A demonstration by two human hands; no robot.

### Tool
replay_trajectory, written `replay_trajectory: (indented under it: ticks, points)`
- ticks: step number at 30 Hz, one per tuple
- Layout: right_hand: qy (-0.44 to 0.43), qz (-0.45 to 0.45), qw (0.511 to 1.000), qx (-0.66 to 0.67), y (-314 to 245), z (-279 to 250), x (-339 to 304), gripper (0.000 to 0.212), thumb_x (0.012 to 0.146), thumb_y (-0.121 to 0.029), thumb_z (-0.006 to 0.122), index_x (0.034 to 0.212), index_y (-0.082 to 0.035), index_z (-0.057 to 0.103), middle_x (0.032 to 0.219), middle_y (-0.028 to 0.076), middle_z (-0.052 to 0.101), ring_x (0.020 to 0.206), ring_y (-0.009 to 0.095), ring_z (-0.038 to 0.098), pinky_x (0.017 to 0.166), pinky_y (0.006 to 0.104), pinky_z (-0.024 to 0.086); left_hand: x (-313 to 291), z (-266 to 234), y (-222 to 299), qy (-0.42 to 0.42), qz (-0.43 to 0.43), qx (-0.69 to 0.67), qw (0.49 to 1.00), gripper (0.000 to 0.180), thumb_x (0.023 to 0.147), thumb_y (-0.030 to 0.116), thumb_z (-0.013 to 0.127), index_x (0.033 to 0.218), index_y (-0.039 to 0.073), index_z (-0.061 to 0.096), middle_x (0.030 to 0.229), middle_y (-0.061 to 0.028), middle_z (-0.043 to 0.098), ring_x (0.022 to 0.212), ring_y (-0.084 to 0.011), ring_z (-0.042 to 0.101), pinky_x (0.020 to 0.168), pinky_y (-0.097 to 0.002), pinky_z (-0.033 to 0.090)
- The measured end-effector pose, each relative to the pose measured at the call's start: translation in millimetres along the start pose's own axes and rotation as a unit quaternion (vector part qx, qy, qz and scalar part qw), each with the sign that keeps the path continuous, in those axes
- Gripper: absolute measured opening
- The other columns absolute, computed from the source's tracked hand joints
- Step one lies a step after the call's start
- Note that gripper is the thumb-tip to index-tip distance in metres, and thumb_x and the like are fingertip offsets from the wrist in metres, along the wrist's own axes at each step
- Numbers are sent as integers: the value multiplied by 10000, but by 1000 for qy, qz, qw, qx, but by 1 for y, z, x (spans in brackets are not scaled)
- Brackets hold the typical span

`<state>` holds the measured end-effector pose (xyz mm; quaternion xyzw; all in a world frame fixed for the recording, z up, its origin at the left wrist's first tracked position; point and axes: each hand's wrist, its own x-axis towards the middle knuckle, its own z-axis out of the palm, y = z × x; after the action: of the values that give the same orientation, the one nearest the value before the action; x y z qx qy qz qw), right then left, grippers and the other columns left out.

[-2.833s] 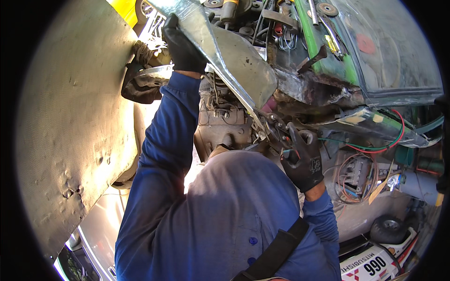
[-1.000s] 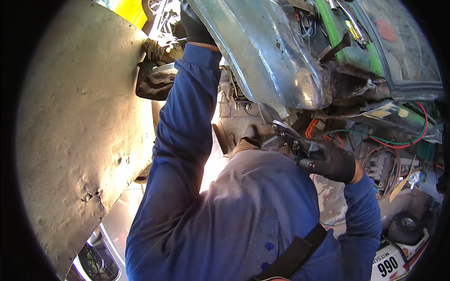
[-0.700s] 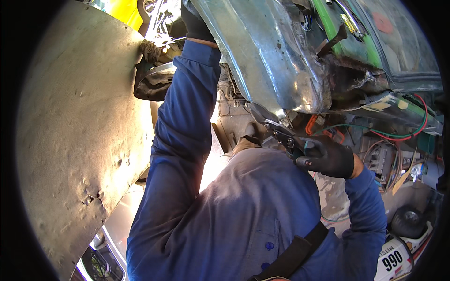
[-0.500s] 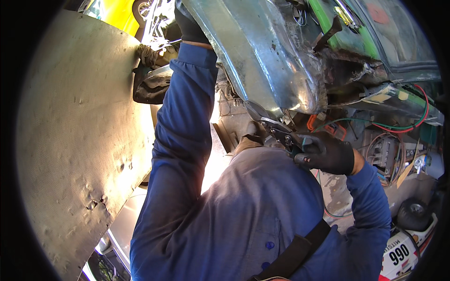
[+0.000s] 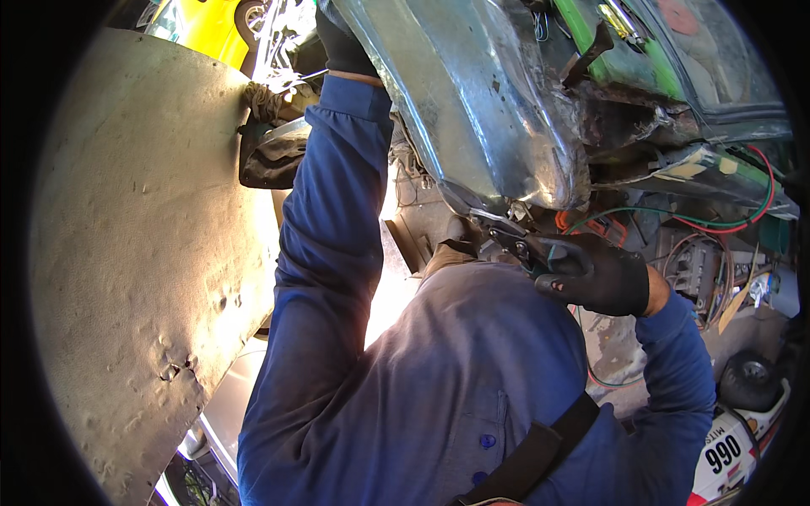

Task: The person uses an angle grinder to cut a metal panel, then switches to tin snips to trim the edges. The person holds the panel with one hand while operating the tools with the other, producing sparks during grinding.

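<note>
Standing along the left side: a dented tan panel (image 5: 143, 236), its right edge just beside your left sleeve (image 5: 325, 228). Beyond its top corner, a yellow vehicle (image 5: 207, 34); below that, a dark, creased part (image 5: 274, 160), contents unclear.

Left hand (image 5: 348, 46), black-gloved: at the upper left edge of the sheet-metal panel (image 5: 456, 93); fingers run out of sight, so its closure cannot be told. Between that sleeve and your torso, a bright open gap.

Sheet-metal panel: ridged, bare grey, slanting from top centre to its lower edge in front of you. At that edge, the head of black hand shears (image 5: 506, 236); how far the blades part cannot be told.

Right hand (image 5: 599, 274), black-gloved: curled closed around the shears' handles. Below your right wrist, an open patch of floor (image 5: 612, 346).

Right of the panel: green bodywork (image 5: 662, 76), holding a rust-brown hollow (image 5: 624, 122) and, on its ledge, a yellow-and-chrome tool (image 5: 623, 24). Under it, red and green hoses (image 5: 771, 190) arch above a ribbed metal block (image 5: 699, 268). Lower right: a black wheel (image 5: 749, 379).
</note>
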<state>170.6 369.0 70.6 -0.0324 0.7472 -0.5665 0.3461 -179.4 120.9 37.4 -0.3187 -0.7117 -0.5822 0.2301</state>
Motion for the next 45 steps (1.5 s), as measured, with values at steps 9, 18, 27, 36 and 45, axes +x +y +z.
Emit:
replay_trajectory:
  ticks: [9,18,27,36,45]
  points:
    - [2,-20,1000,-5,3,-1,2,648,964,-231,781,1527,-10,548,1182,115,740,1044,146,664,939,342,549,4,3,8,-9,11,8,1000,356,1140,311,488,1310,28,622,1127,-129,745,936,-250,749,804,-375,640]
    - [42,-60,991,-110,8,1,1,686,964,-273,800,1542,-17,535,1140,148,759,1039,191,712,929,357,567,10,8,13,-19,19,16,1000,355,1139,305,488,1312,26,622,1130,-132,745,942,-251,749,810,-377,641]
    - [13,-56,997,-44,13,5,5,556,1039,-242,737,1516,-22,555,959,59,778,849,112,724,792,313,584,15,9,12,-26,21,12,999,354,1139,299,488,1314,23,622,1133,-134,744,947,-253,749,816,-380,642]
    - [35,-54,997,-38,16,10,7,282,1044,-253,719,1168,0,699,881,63,757,791,114,702,728,304,559,17,9,10,-25,21,8,999,353,1138,294,488,1317,21,622,1137,-136,744,953,-254,749,822,-383,642]
    - [-19,-21,997,72,25,13,10,339,1052,-237,713,1258,27,659,816,81,719,689,113,660,631,293,529,18,13,9,-27,23,4,999,352,1137,288,487,1319,19,622,1140,-139,744,959,-255,750,828,-386,643]
